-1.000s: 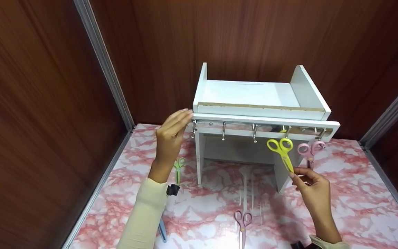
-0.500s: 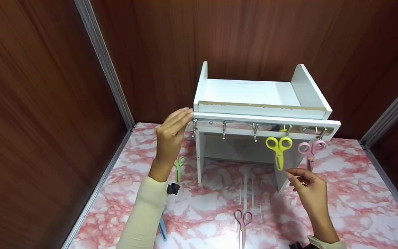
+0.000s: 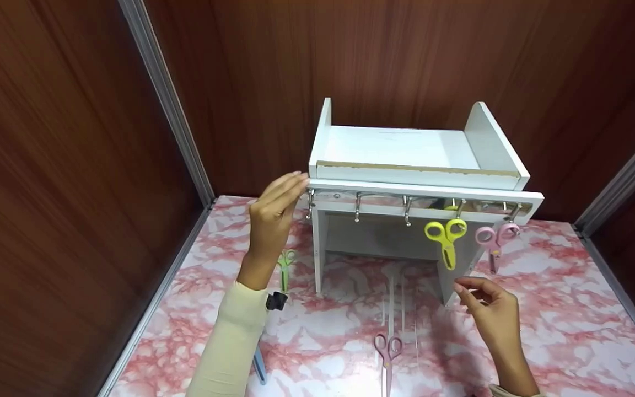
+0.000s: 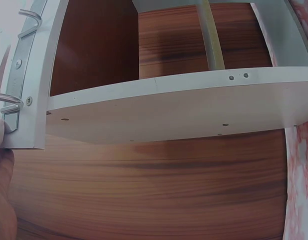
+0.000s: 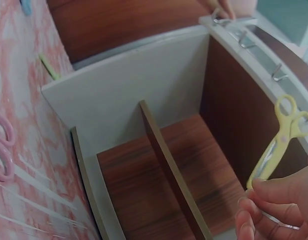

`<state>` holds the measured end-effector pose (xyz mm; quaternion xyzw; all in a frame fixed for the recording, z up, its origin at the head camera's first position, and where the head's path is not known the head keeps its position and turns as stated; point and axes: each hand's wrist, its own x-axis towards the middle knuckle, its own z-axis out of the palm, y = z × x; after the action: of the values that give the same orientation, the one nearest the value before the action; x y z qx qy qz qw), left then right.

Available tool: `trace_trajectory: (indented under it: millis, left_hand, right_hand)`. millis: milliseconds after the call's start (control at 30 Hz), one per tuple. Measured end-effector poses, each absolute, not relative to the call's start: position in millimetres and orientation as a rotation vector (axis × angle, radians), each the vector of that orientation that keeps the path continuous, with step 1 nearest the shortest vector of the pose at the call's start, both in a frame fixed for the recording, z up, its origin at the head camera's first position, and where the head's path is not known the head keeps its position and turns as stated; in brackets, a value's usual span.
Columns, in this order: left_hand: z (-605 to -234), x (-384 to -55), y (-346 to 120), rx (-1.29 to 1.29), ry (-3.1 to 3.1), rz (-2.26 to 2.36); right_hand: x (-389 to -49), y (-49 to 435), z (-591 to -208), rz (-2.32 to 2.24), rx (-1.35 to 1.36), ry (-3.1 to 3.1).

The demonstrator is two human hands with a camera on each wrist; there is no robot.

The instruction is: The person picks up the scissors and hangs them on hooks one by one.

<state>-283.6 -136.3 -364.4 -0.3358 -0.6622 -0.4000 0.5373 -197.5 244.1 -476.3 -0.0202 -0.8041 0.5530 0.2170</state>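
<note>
loose right hand (image 3: 491, 310) cleared yellow scissors (image 3: 447, 248) beside pink scissors (image 3: 495, 244); straight left (image 3: 273, 214) touches rack (image 3: 425, 191).

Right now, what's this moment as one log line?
left hand: touching end of hook rail; right hand: holding nothing, below yellow scissors; hanging on hook rail: yellow scissors, pink scissors

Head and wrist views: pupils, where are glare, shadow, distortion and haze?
Head view: glare on the tabletop beside the lower pink scissors, shadow beside the right hand; left wrist view: white shelf looks bowed; right wrist view: hazy, yellow scissors pale.
</note>
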Motion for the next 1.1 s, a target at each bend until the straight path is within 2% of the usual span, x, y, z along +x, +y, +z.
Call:
trace_trajectory:
  millis: [333,667,1100]
  left_hand:
    - [-363.9,-282.2,-136.1,-0.797,-1.589,-0.943]
    - [-362.8,-283.1,-135.6,-0.805,-1.572,-0.957]
    - [-364.9,-283.7,-136.0,-0.798,-1.585,-0.963]
  right_hand:
    - [-169.8,226.5,-457.4,1.489,-0.12,-2.324]
    - [-172.4,237.0,-499.7,1.47,-0.139,-2.373]
    - [-154.7,231.1,-514.7,1.371,-0.152,-2.503]
